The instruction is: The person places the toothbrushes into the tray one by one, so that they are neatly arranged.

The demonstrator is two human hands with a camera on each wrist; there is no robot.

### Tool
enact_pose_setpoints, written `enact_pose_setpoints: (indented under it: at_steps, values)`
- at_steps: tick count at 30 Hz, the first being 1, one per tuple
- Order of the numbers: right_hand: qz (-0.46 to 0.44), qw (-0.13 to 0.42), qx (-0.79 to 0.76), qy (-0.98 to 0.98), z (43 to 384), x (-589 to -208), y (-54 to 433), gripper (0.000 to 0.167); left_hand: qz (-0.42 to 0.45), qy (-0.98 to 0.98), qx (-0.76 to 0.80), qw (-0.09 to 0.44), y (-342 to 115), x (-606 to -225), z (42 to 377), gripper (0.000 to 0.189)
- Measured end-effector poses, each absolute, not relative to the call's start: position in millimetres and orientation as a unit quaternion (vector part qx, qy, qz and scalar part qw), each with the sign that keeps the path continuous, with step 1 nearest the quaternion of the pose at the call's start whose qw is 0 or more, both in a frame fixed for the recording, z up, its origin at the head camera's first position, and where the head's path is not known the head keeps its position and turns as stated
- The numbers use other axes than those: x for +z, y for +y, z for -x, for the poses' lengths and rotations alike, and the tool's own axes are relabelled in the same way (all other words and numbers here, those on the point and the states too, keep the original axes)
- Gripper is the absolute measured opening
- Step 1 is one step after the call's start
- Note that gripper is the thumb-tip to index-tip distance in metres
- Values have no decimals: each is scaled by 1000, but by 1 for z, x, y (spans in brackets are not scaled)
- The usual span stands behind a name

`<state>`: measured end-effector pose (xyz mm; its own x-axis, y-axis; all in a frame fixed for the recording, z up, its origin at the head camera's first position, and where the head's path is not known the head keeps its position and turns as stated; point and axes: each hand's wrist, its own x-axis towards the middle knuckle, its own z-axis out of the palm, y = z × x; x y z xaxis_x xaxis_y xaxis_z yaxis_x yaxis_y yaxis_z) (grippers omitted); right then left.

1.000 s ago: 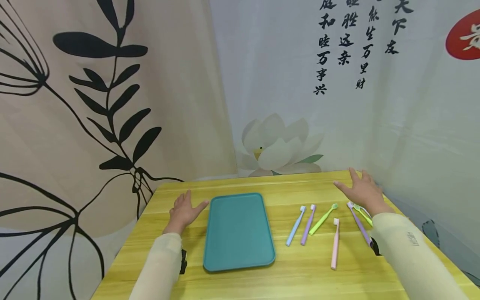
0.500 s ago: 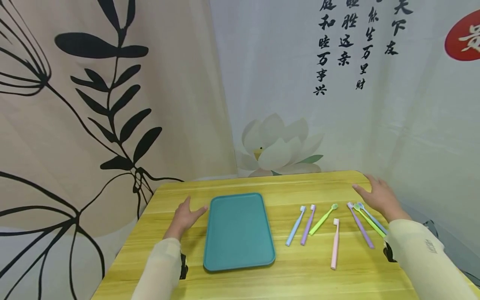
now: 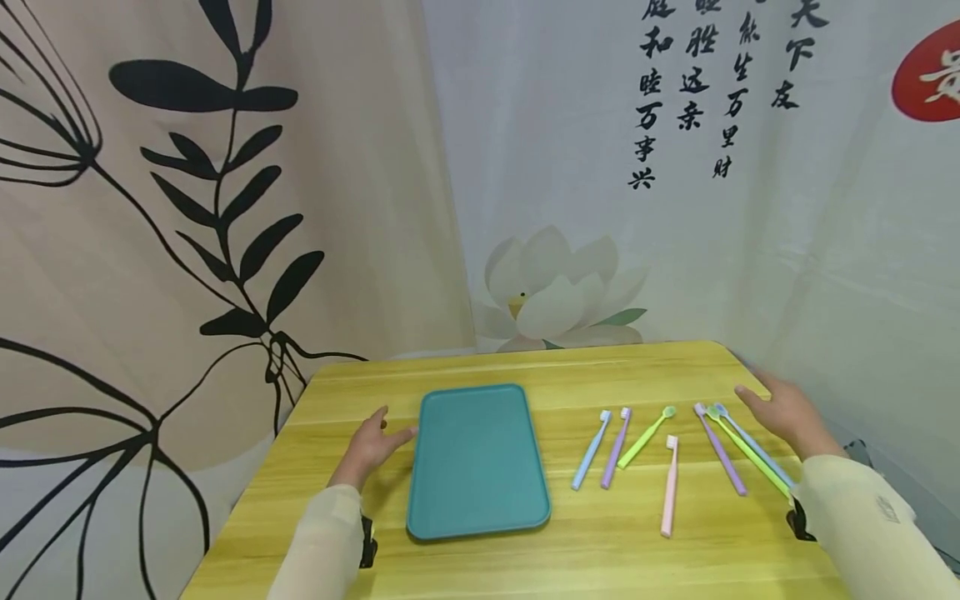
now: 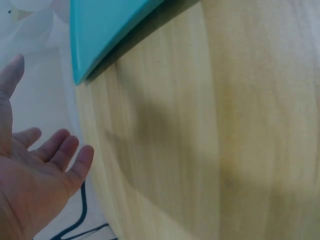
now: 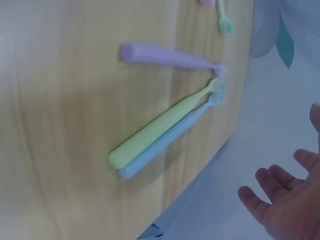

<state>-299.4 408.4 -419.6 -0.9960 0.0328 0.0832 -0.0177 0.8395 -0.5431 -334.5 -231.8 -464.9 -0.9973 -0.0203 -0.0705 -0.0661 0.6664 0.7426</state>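
Seven toothbrushes lie on the wooden surface (image 3: 585, 558) and none is in the teal tray (image 3: 477, 462); judged from this alone, the handling looks barely begun, with every brush left to deal with; just right of the tray lie a blue toothbrush (image 3: 592, 450), a purple toothbrush (image 3: 616, 448) and a lime toothbrush (image 3: 647, 438), roughly in a row; a pink toothbrush (image 3: 670, 487) lies nearer the person; farther right are a second purple toothbrush (image 3: 721, 450) and, beside it, a second lime toothbrush (image 5: 155, 130) and a second blue toothbrush (image 5: 170, 137), lying close along each other.

The left grip (image 3: 369, 446) is wide, thumb spread from loosely bent fingers; it holds nothing and hovers just beside the tray's left edge, apart from it in the left wrist view; the right grip (image 3: 787, 412) is likewise wide and relaxed, holding nothing, near the rightmost brushes by the surface's right edge, touching none of them.
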Motion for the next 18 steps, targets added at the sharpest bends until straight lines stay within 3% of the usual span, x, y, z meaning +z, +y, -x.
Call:
enact_pose_setpoints:
  at_steps: [18]
  values:
    - [53,10,280,-958,285,-447,429,85,30,881,471,35,-231,-486,327,79]
